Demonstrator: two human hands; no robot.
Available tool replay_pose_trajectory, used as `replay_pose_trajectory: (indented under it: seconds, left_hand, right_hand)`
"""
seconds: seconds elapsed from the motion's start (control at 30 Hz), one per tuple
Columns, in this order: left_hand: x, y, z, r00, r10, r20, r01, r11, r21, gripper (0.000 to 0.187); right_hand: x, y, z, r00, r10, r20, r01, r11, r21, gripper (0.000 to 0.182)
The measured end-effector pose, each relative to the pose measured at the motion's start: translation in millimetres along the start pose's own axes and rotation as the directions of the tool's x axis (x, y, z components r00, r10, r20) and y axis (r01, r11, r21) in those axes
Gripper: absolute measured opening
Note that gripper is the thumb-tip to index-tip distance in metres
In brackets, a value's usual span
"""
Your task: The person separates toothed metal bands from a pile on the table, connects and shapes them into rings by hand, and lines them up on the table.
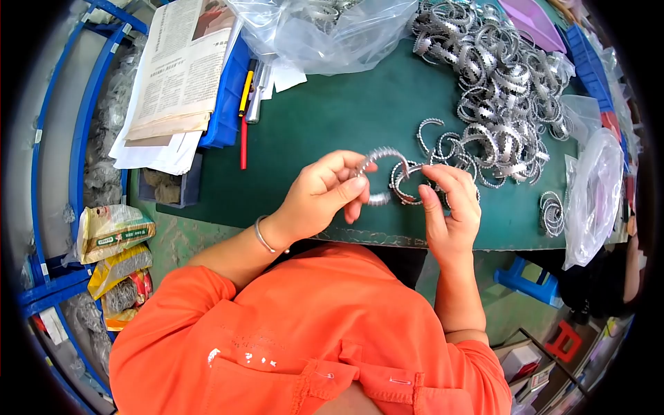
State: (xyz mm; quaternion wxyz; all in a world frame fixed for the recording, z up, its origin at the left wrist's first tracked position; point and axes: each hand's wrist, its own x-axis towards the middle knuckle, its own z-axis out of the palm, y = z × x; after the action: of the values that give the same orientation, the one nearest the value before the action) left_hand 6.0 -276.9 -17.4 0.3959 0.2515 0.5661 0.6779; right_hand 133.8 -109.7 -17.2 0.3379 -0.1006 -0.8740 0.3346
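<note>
My left hand [328, 190] pinches an open, C-shaped toothed metal ring [389, 151] between thumb and fingers, above the table's front edge. To its right, my right hand [453, 207] has thumb and forefinger apart, the fingertips close to the ring's free end. Beneath and between the hands, more toothed rings [403, 196] lie on the green table, partly covered by my fingers. A single open ring [429, 123] lies just beyond them, beside the large heap of similar metal rings [494, 90].
A clear plastic bag [332, 41] with rings sits at the back. Newspapers [176, 76] rest on a blue tray [232, 104] at left, with pens [243, 142] beside it. Several rings [551, 213] and a plastic bag [595, 197] lie at right. A blue stool [529, 282] stands below.
</note>
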Motion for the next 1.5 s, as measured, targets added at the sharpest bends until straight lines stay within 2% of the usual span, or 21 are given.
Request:
replay_pose_trajectory:
  seconds: [0.03,0.07,0.13,0.23,0.33,0.47,0.53,0.67,0.7,0.77,0.8,0.93,0.97,1.0,1.07,1.17,1.23,1.3,1.37,1.43,1.5]
  left_hand:
    - [-2,3,-1,0.992,-0.091,0.088,0.104,0.983,-0.149,0.021]
    - [-3,5,-3,0.968,-0.167,0.187,0.216,0.934,-0.284,0.025]
    - [-9,7,-6,0.964,-0.193,0.181,0.237,0.933,-0.269,0.027]
    - [-19,7,-11,0.959,-0.251,0.131,0.275,0.935,-0.224,0.029]
    - [-26,7,-16,0.943,-0.317,0.105,0.329,0.934,-0.137,0.029]
    - [-28,2,-19,0.938,-0.327,0.12,0.338,0.936,-0.094,0.028]
    - [-27,6,-17,0.938,-0.326,0.121,0.331,0.943,-0.03,0.028]
    - [-27,11,-10,0.96,-0.245,0.136,0.235,0.968,0.087,0.029]
    - [-26,10,-9,0.961,-0.241,0.135,0.23,0.969,0.089,0.029]
    - [-25,8,-10,0.987,-0.113,0.117,0.073,0.95,0.305,0.03]
    - [-24,8,-13,0.977,-0.174,0.124,0.121,0.93,0.347,0.03]
    - [-26,1,-12,0.987,-0.159,0.026,0.154,0.979,0.134,0.022]
    - [-26,0,-12,0.987,-0.16,0.028,0.155,0.979,0.131,0.022]
    - [-26,0,-12,0.997,-0.076,0.025,0.071,0.984,0.162,0.02]
    - [-26,-1,-14,0.998,0.037,0.049,-0.047,0.972,0.23,0.018]
    - [-26,1,-15,0.991,0.051,0.12,-0.093,0.924,0.372,0.022]
    - [-26,3,-13,0.992,0.045,0.114,-0.083,0.934,0.348,0.026]
    - [-26,5,-11,0.994,0.042,0.105,-0.074,0.943,0.326,0.03]
    - [-26,7,-8,0.985,-0.152,0.08,0.126,0.958,0.259,0.036]
    - [-27,4,-9,0.979,-0.172,0.108,0.143,0.961,0.237,0.037]
    - [-28,3,-6,0.961,-0.26,0.099,0.267,0.961,-0.073,0.03]
  right_hand:
    - [0,-3,1,1.0,0.0,0.0,0.0,1.0,0.003,0.024]
    - [-1,-8,3,0.995,0.09,0.053,-0.099,0.975,0.199,0.026]
    - [-7,-10,6,0.966,0.194,0.17,-0.254,0.828,0.501,0.034]
    - [-12,-11,9,0.951,0.135,0.277,-0.276,0.774,0.57,0.04]
    - [-19,-15,10,0.899,0.188,0.396,-0.41,0.676,0.612,0.04]
    - [-24,-18,12,0.873,0.209,0.441,-0.467,0.618,0.632,0.036]
    - [-27,-21,12,0.785,0.358,0.506,-0.62,0.458,0.637,0.03]
    - [-26,-20,9,0.717,0.403,0.568,-0.694,0.485,0.532,0.022]
    - [-26,-20,7,0.72,0.399,0.567,-0.691,0.488,0.534,0.022]
    - [-24,-20,6,0.784,0.378,0.492,-0.62,0.5,0.604,0.021]
    - [-24,-19,5,0.787,0.372,0.491,-0.616,0.502,0.607,0.021]
    - [-27,-13,4,0.832,0.35,0.429,-0.554,0.554,0.621,0.023]
    - [-27,-10,4,0.878,0.282,0.386,-0.471,0.649,0.598,0.024]
    - [-26,-9,4,0.915,0.207,0.347,-0.38,0.731,0.566,0.026]
    - [-21,-15,3,0.927,0.189,0.324,-0.342,0.78,0.524,0.027]
    - [-21,-19,4,0.937,0.155,0.312,-0.297,0.823,0.484,0.027]
    - [-23,-17,7,0.916,0.201,0.348,-0.35,0.825,0.444,0.027]
    - [-24,-16,7,0.917,0.2,0.344,-0.349,0.82,0.453,0.026]
    - [-27,-17,6,0.877,0.323,0.356,-0.476,0.691,0.544,0.024]
    - [-29,-18,6,0.854,0.357,0.378,-0.519,0.62,0.588,0.021]
    - [-29,-19,5,0.767,0.465,0.443,-0.632,0.427,0.647,0.021]
